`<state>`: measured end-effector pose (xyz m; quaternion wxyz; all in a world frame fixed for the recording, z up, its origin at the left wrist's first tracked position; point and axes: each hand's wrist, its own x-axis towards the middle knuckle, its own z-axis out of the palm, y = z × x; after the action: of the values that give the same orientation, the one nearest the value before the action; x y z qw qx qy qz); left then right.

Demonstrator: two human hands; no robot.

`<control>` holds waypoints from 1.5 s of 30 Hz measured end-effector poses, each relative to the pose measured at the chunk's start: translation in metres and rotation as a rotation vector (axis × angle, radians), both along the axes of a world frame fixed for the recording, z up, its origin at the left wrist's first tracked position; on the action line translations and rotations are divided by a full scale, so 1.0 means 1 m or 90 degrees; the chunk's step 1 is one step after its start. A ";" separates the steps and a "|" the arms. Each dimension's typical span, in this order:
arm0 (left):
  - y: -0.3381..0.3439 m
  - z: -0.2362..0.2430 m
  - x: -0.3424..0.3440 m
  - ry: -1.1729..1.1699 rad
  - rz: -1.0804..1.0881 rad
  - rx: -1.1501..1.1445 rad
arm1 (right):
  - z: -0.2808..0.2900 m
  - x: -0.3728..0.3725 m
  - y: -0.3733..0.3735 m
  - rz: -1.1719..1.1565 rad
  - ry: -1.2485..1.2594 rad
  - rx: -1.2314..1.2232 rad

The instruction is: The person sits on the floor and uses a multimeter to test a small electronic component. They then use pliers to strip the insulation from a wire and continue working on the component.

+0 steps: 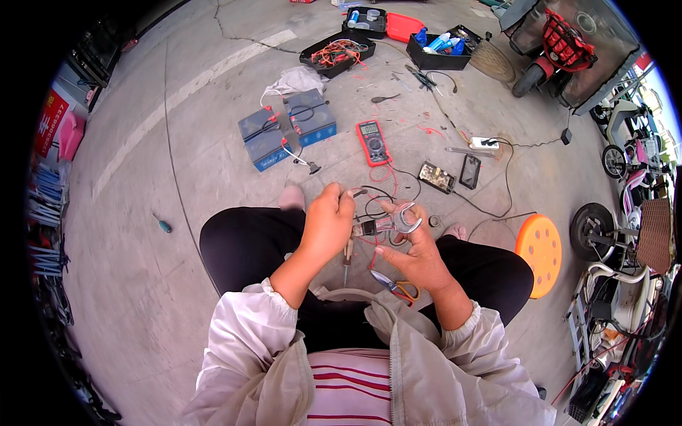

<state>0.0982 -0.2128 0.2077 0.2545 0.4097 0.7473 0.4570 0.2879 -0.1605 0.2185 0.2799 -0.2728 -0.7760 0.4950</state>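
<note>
My left hand (pixel 330 221) is closed in a grip, thumb up, around something mostly hidden by the fingers. Beside its knuckles a small black part (pixel 365 228) shows, which could be a connector. A silver open-end wrench (pixel 398 221) lies across the gap between my hands, its jaw at the fingers of my right hand (pixel 420 250). Those fingers curl around the wrench, while the thumb points left. Thin black and red wires run behind my hands. Below them on the ground are a screwdriver (pixel 347 257) and scissors (pixel 396 285) with orange handles.
Ahead lie a red multimeter (pixel 373 144), two blue-grey batteries (pixel 267 140), an opened circuit box (pixel 436 177) and a white power strip (pixel 484 143). Farther off are black toolboxes (pixel 433 60). An orange stool (pixel 539 257) stands right; a green-handled screwdriver (pixel 163 226) lies left.
</note>
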 end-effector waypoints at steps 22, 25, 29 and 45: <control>0.007 -0.068 0.023 0.465 0.030 -0.038 | 0.005 -0.020 -0.028 -0.147 0.029 -0.339; 0.008 -0.073 0.032 0.508 -0.023 0.031 | 0.020 -0.018 -0.003 -0.214 0.070 -0.466; 0.006 -0.074 0.039 0.531 -0.101 0.088 | 0.000 -0.002 0.030 -0.251 0.116 -0.702; 0.045 0.010 0.102 0.199 -0.079 0.197 | 0.126 0.133 0.069 -0.309 -0.117 -0.173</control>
<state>0.2001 -0.1680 0.2173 0.0976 0.5549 0.6721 0.4805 0.4208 -0.0914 0.3445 0.2799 -0.5291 -0.6366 0.4862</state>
